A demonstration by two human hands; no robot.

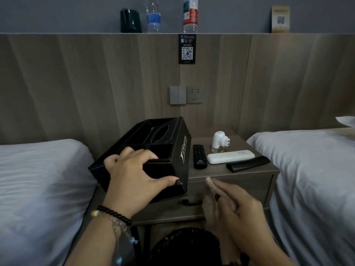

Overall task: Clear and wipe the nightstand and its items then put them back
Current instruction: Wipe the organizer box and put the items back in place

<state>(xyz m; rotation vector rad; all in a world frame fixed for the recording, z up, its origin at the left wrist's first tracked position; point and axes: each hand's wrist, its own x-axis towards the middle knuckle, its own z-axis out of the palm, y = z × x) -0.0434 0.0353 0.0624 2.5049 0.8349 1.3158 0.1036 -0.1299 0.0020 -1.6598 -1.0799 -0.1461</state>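
My left hand [132, 173] grips the near corner of a black leather tissue-box organiser [163, 144], which is tilted up off the left side of the wooden nightstand [240, 174]. In front of the drawer, my right hand [230, 206] holds a beige cloth [210, 186]. On the nightstand top lie a black remote [199, 156], a white remote [230, 156] and a black case [247, 163]. A white plug-in vaporiser [220, 142] stands behind them.
Beds with white sheets flank the nightstand, left [38, 179] and right [311, 169]. A ledge above the wood headboard carries a dark cup [130, 21], two water bottles [153, 16] and a card [280, 19]. Switches and a socket [186, 95] sit on the panel. The drawer has a black handle [192, 202].
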